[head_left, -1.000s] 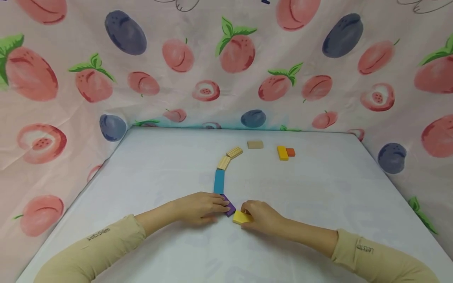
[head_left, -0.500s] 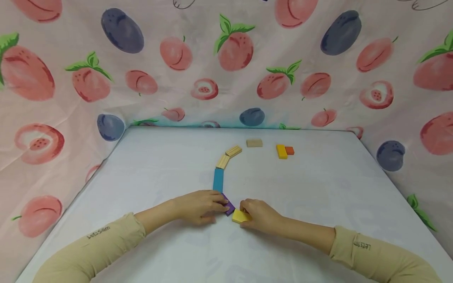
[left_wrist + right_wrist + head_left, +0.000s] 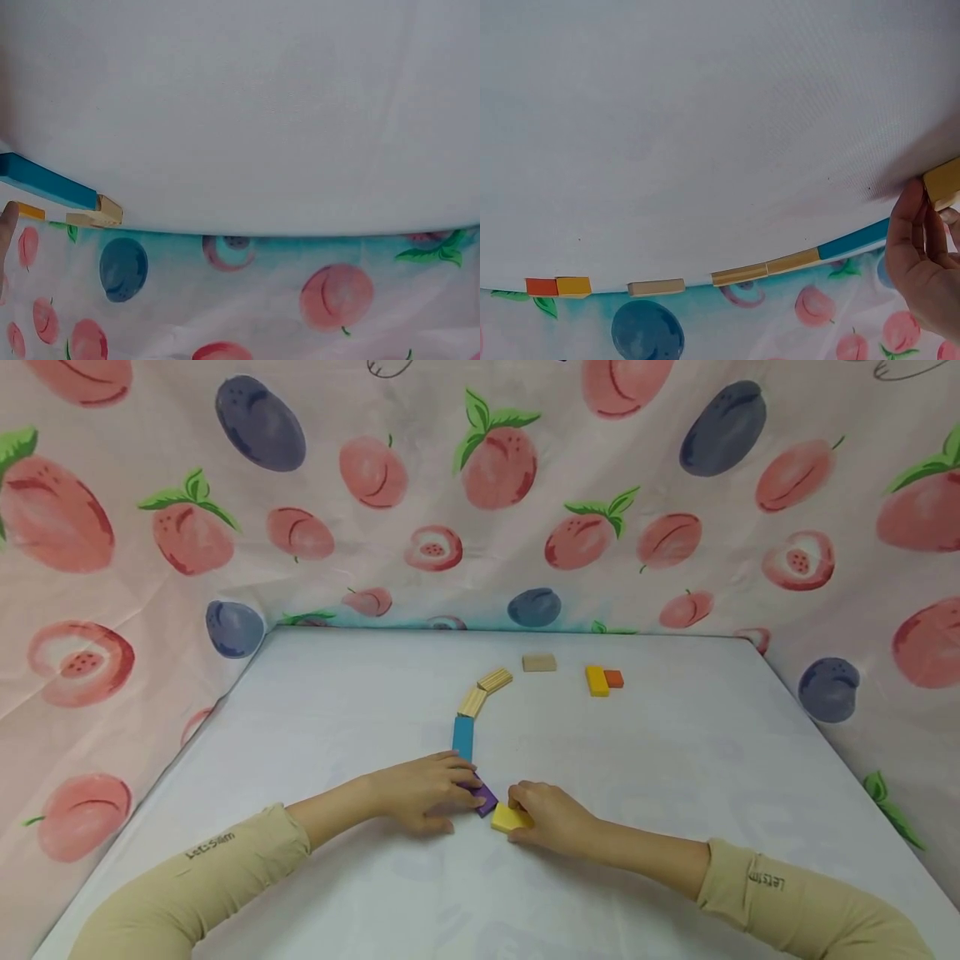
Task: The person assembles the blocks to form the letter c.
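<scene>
Altogether, one white worktop (image 3: 315, 710); left, back and right edges bordered by fruit-print cloth (image 3: 435, 468). Open room: a broad stretch from left edge to the curved block line; another from that line to the right edge, forearms reaching over the front part.

Left to right:
- Left hand (image 3: 427, 792): fingers extended, tips on the purple block, thumb apart.
- Blue block (image 3: 462, 737): long, lengthwise to the back edge; near end partly covered by fingers.
- Nearer ribbed block (image 3: 472, 702): pale wood, meeting the blue block.
- Purple block (image 3: 487, 800): slanted, partly hidden.
- Farther ribbed block (image 3: 495, 680): angled toward the back edge.
- Yellow block (image 3: 507, 818): smooth, bright, mid-width, well forward of the back edge; corner close to the purple block, contact unclear.
- Right hand (image 3: 553, 820): pinching the yellow block between thumb and fingers.
- Plain wooden block (image 3: 539, 663): near the back edge.
- Amber block (image 3: 597, 682), orange block (image 3: 614, 679): adjoining, toward the back right corner.
</scene>
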### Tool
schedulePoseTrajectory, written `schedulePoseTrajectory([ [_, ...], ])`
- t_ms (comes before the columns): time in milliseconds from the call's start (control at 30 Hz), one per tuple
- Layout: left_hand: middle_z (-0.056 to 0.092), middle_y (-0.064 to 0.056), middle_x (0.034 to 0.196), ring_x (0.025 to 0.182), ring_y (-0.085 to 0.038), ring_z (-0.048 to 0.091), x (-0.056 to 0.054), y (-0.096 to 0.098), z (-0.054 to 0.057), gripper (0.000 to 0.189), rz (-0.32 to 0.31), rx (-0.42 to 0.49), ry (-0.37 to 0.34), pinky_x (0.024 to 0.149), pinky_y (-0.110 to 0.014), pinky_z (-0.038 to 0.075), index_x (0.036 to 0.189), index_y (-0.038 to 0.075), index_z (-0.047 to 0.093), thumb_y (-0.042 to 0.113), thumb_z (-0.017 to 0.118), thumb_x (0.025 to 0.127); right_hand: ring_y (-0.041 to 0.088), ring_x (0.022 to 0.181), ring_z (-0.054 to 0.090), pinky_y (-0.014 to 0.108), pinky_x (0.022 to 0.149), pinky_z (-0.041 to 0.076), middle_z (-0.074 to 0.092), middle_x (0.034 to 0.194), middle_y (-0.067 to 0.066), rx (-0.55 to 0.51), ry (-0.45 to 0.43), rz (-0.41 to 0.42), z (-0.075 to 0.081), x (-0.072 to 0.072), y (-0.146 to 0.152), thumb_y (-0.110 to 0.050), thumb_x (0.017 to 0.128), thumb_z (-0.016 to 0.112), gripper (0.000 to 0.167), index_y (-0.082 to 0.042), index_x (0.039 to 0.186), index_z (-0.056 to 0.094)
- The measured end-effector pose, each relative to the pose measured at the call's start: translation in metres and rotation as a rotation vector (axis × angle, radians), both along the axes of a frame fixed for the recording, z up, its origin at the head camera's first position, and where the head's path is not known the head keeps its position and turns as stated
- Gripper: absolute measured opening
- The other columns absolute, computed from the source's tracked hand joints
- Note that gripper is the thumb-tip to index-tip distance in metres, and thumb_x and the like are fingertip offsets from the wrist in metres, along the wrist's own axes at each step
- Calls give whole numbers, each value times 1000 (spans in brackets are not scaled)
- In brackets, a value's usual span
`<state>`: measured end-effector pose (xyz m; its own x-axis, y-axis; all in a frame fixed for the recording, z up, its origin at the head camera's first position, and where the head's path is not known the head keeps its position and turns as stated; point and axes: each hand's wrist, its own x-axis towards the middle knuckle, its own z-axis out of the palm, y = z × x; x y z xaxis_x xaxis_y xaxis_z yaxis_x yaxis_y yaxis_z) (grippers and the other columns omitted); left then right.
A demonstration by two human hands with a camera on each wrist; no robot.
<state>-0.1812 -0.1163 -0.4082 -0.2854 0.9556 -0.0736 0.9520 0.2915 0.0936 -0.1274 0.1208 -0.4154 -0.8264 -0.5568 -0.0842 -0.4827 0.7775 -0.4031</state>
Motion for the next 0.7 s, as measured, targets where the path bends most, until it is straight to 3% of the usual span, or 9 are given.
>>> schedulePoseTrajectory([
  [233, 57, -3, 131, 123, -20, 50, 0, 1, 1, 49, -7, 16, 2, 111, -42, 35, 130, 17, 59, 30, 67, 83, 8, 66, 44, 18, 60, 40, 54, 76, -4, -19, -1, 7, 1, 1, 1, -19, 75, 80, 27, -7, 88, 59],
  [700, 57, -6, 133, 124, -23, 52, 4, 5, 7, 48, 18, -27, 3, 111, -40, 35, 129, 16, 59, 32, 66, 84, 9, 67, 44, 19, 61, 41, 53, 75, -4, -27, -18, -23, -1, 1, 1, -18, 74, 80, 27, -8, 87, 59],
])
